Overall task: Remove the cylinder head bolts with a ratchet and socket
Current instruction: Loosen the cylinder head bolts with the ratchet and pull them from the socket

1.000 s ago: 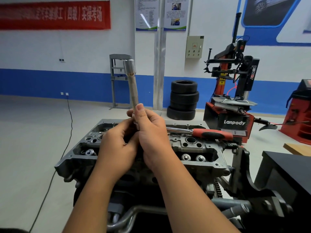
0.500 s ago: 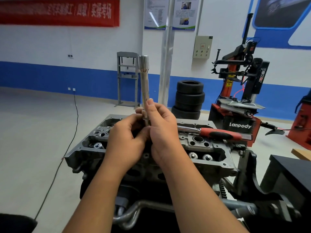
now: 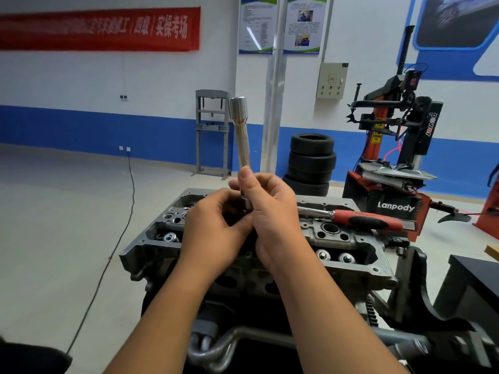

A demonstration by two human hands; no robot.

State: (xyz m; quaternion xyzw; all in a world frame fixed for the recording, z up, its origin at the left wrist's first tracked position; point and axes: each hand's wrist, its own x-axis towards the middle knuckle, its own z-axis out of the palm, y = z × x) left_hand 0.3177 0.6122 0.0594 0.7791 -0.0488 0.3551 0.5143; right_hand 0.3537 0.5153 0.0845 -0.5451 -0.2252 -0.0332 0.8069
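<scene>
Both hands raised together over the middle of the cylinder head (image 3: 348, 265). Right hand (image 3: 270, 211) wrapped round the lower end of a long socket (image 3: 240, 130), thumb pressed along its shaft, open end pointing up and tilted slightly left. Left hand (image 3: 213, 230) curled in against the socket's base, fingertips pinching there; exactly what they pinch hidden by the right hand. Ratchet (image 3: 359, 218), red and black grip, sticking out rightwards from behind the right hand, lying across the head's far right edge; its drive end hidden. Valve springs (image 3: 333, 256) visible in the head's right compartment. Behind, on the floor, stacked tyres (image 3: 310, 163) and a red tyre changer (image 3: 391, 168).
</scene>
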